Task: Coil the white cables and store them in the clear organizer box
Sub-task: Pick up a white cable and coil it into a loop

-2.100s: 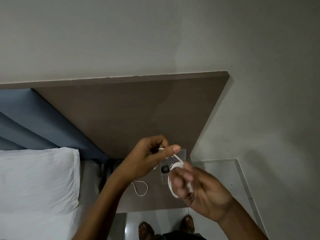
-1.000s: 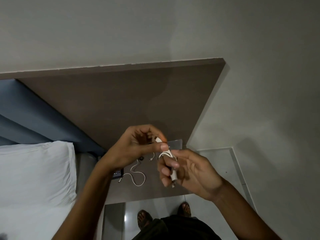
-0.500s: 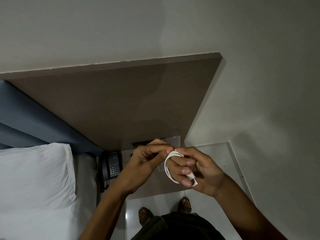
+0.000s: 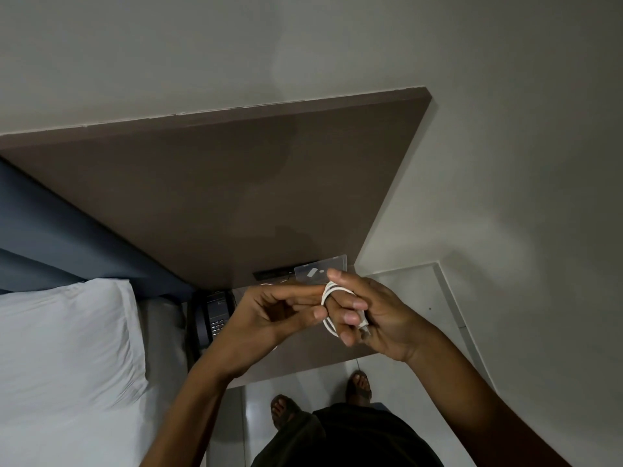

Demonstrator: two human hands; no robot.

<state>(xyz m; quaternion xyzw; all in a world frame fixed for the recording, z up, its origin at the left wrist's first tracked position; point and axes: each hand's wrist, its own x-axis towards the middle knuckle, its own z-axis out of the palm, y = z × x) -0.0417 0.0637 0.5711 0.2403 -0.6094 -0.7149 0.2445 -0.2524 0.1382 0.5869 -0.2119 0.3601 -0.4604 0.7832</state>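
**White cable wound around the right hand's fingers**

The person stands in front of a brown bedside table (image 4: 303, 362) and holds both hands above it. The right hand (image 4: 381, 315) has a white cable (image 4: 328, 294) wrapped in several loops around its fingers (image 4: 347, 303). The fingers are bent and close together, and they keep the coil in place. One end of the cable, with a small connector (image 4: 364, 326), lies against the palm side of this hand, near the lower fingers.

The left hand (image 4: 266, 318) is just beside the right one. Its thumb and index finger are pinched narrow and touch the coil at its left edge. The other fingers of this hand are curled in.

Behind the hands, at the back of the table, a part of the clear box (image 4: 320, 273) is visible. It is low and transparent, and the hands hide most of it, so I cannot tell what is inside. The cable is in the hands, above the table and in front of the box.

A black telephone (image 4: 214, 318) stands on the left part of the table. Left of it there is a bed with a white pillow (image 4: 64, 348). A big brown panel (image 4: 236, 183) is on the wall behind the table. Below, the person's two feet in sandals (image 4: 359, 387) stand on a pale floor.
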